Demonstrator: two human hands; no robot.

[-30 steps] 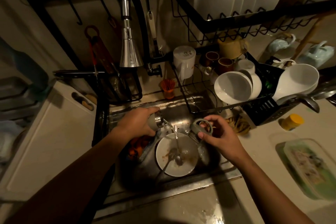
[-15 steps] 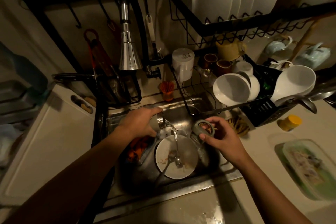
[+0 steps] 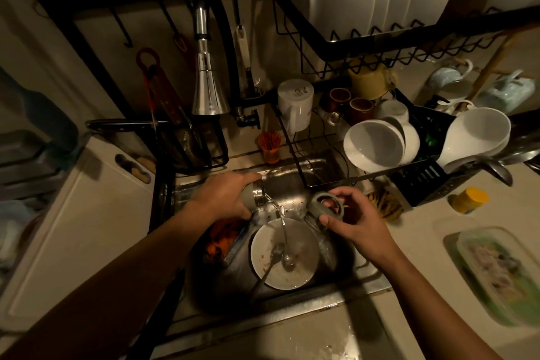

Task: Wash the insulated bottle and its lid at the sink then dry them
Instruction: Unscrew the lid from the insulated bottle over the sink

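My left hand [image 3: 223,196] grips the grey-green insulated bottle [image 3: 253,198] over the steel sink [image 3: 295,181]. The bottle lies tipped on its side, its steel mouth pointing right, and a thin stream of water runs from it down onto a dirty white plate [image 3: 285,254]. Most of the bottle's body is hidden under my fingers. My right hand [image 3: 355,221] holds the grey lid [image 3: 324,207] with its ring handle, just right of the bottle's mouth, above the sink's right side.
The chrome tap head [image 3: 208,88] hangs above the sink's back. Two spoons lie on the plate, with orange scraps [image 3: 222,240] to its left. A rack of white bowls [image 3: 377,146] stands right, a white cutting board [image 3: 73,228] left, a lidded food container [image 3: 496,269] on the right counter.
The bottle keeps pouring water onto the plate. Both hands stay almost where they were; the lid has turned slightly in my right hand.
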